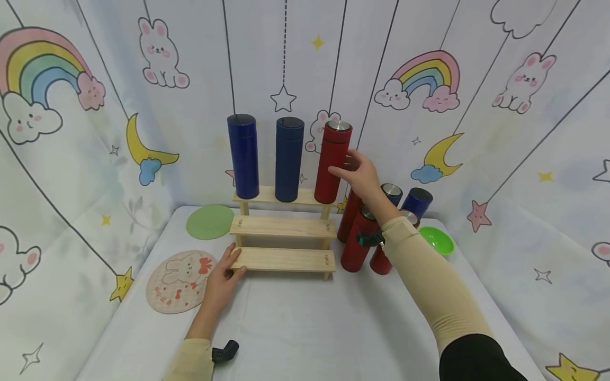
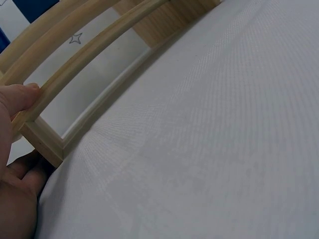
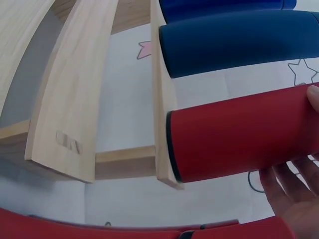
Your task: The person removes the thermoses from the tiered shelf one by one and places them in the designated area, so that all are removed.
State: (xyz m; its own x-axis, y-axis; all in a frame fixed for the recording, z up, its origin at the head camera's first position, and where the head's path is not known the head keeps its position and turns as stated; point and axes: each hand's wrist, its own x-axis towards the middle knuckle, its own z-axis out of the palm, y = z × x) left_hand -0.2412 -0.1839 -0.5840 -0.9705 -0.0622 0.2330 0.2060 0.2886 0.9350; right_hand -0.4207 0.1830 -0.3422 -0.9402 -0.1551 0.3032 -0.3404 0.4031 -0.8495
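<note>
Head view: our right grip [image 1: 360, 174] is pinching a red flask [image 1: 332, 161] atop the wooden rack [image 1: 286, 227], which our left grip [image 1: 221, 280] is clasping, presumably to steady it.

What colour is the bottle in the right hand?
Red bottle, silver lid top; shows best in the head view.

Three bottles [image 1: 289, 161] stand on the rear shelf [image 1: 267, 194] of the rack [image 1: 283, 227]. Other bottles [image 1: 353, 247] stand right of the rack, left of the bowl [image 1: 438, 241]. Two mats [image 1: 164, 291] lie left.
</note>
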